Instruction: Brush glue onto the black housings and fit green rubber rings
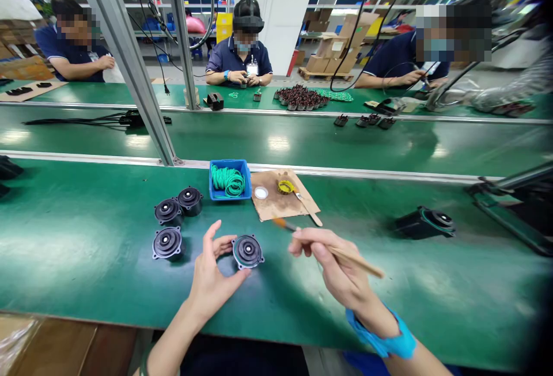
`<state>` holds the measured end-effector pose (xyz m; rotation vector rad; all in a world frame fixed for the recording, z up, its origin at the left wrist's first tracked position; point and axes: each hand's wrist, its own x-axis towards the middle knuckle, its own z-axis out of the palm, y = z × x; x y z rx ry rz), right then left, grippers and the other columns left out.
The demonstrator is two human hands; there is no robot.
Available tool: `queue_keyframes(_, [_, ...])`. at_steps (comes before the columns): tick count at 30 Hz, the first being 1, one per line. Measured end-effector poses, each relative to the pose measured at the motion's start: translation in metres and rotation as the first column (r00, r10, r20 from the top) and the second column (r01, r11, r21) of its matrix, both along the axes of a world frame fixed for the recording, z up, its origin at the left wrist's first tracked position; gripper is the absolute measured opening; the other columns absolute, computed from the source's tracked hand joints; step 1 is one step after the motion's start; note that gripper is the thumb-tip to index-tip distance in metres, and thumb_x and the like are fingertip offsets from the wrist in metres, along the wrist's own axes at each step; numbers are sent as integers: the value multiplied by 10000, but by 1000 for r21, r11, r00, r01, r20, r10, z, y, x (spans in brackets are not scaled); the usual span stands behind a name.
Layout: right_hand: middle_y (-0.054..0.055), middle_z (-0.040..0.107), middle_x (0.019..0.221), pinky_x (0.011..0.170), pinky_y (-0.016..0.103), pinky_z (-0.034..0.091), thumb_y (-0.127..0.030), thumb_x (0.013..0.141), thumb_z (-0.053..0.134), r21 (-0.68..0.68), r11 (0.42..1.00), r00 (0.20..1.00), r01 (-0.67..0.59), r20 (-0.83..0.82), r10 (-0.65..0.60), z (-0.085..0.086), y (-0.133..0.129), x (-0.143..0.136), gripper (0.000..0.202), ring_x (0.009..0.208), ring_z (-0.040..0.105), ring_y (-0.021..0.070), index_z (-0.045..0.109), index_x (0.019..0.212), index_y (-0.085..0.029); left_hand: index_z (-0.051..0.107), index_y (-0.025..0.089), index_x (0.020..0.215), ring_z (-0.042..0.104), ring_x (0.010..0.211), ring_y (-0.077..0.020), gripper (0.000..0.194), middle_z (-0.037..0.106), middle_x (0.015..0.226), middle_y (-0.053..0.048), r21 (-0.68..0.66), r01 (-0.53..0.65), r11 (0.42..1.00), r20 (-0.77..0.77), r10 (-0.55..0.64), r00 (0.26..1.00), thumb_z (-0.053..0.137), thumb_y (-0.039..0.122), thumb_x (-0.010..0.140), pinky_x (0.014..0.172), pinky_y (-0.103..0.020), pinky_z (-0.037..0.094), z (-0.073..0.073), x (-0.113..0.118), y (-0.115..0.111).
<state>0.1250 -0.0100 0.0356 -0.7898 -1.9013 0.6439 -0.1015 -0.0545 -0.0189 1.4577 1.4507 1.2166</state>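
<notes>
My left hand (213, 275) curves round the left side of a black round housing (247, 251) on the green bench. Its thumb lies at the near edge and some fingertips at the far left edge, with the index finger raised. My right hand (339, 269) is closed round the wooden handle of a small brush (354, 259). The brush's orange, slightly blurred bristles point left, to the right of the housing and above the bench. Left of my left hand stand three similar black housings (167, 242).
Behind the housing are a blue bin (230, 196) of green rings and a stained cardboard sheet (270, 209) bearing a yellow-rimmed lid (285, 186) and a flat stick (313, 215). Another black housing (425, 222) lies right. A metal post (125, 59) rises left. Co-workers sit across the bench.
</notes>
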Motion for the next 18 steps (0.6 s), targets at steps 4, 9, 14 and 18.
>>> queue_keyframes(4, [66, 709, 975, 726, 294, 535, -316, 1029, 392, -33, 981, 978, 192, 90, -188, -18, -6, -22, 193, 862, 691, 187, 548, 950, -234, 170, 251, 1461, 673, 1115, -235, 923, 634, 1278, -123, 39, 22, 999, -29, -21, 999, 731, 201, 731, 985, -431, 540, -14, 9, -1])
queue_keyframes(9, [193, 654, 1064, 826, 479, 524, -525, 768, 747, 136, 967, 899, 214, 359, -249, -30, -16, -63, 452, 1107, 603, 375, 468, 927, -208, 142, 245, 1515, 546, 1277, -280, 784, 480, 1433, -170, 289, 61, 956, -391, 60, 918, 556, 158, 855, 1018, -473, 502, -13, 0, -18])
queue_keyframes(14, [120, 636, 917, 722, 438, 535, -257, 704, 780, 136, 947, 796, 291, 514, -319, -28, -20, -75, 369, 849, 621, 311, 463, 884, -202, 310, 126, 1479, 406, 1302, -510, 920, 434, 1388, -272, 523, -291, 801, -620, 592, 514, 697, 549, 759, 1003, -734, 348, 1, -63, -26])
queue_keyframes(18, [108, 636, 967, 739, 398, 535, -174, 706, 705, 116, 947, 803, 301, 505, -317, -29, -28, -36, 339, 847, 612, 274, 423, 890, -219, 384, -22, 1365, 410, 1260, -572, 1032, 439, 1324, -357, 397, -320, 860, -649, 510, 565, 573, 756, 714, 913, -746, 406, -16, -106, -15])
